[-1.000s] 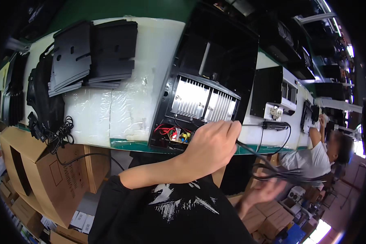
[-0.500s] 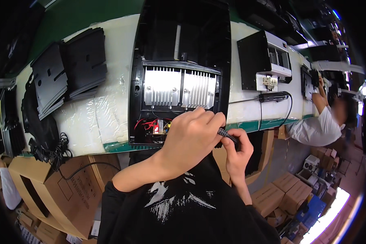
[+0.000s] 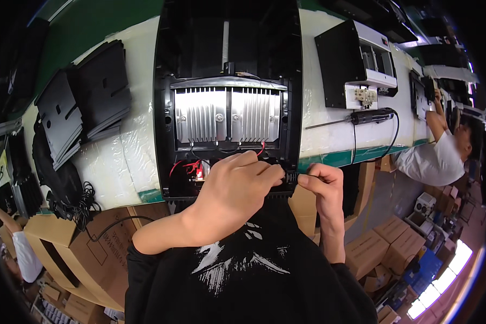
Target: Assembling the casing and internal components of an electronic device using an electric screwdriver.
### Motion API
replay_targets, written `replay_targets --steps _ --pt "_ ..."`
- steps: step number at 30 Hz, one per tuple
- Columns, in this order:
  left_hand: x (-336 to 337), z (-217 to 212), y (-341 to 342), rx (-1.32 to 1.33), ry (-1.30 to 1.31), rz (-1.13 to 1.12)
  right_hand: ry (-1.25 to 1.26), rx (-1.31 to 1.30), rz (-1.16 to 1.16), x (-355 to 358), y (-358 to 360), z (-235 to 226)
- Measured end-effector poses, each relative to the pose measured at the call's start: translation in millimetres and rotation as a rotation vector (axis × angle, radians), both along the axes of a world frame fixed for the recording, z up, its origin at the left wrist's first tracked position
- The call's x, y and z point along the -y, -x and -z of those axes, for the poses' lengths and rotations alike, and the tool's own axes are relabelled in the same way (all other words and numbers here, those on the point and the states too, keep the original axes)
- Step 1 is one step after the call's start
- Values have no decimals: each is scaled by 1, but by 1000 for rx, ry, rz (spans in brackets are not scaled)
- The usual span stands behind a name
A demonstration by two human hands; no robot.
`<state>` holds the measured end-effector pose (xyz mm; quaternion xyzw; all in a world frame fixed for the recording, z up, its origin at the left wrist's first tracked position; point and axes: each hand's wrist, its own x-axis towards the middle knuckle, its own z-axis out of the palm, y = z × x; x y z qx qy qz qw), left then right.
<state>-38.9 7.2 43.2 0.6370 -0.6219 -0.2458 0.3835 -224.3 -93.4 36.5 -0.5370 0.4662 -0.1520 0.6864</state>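
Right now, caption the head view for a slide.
Right hand gripping a cable, left hand beside it, at a corner of the case.

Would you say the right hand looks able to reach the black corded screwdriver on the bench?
Probably yes: the black corded screwdriver lies to the right of the right hand, with nothing bulky between them, though that hand may first have to release the ribbed black piece.

Centre: left hand [image 3: 235, 183] over black housing [image 3: 295, 97] with silver heat sinks [image 3: 202, 116]; right hand [image 3: 325, 188] pinching black cable [image 3: 291, 177]. Upper left: dark panels [image 3: 103, 81] on desk [image 3: 141, 154].
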Motion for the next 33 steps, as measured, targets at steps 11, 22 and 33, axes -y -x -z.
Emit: replay_targets --steps 11,22,33 --pt "0 1 4 159 59 -9 599 -88 -272 10 6 6" --pt "14 -2 0 227 -52 137 -154 28 -321 27 21 41" --pt "-21 -28 -45 41 231 -300 137 159 -228 17 -2 17"
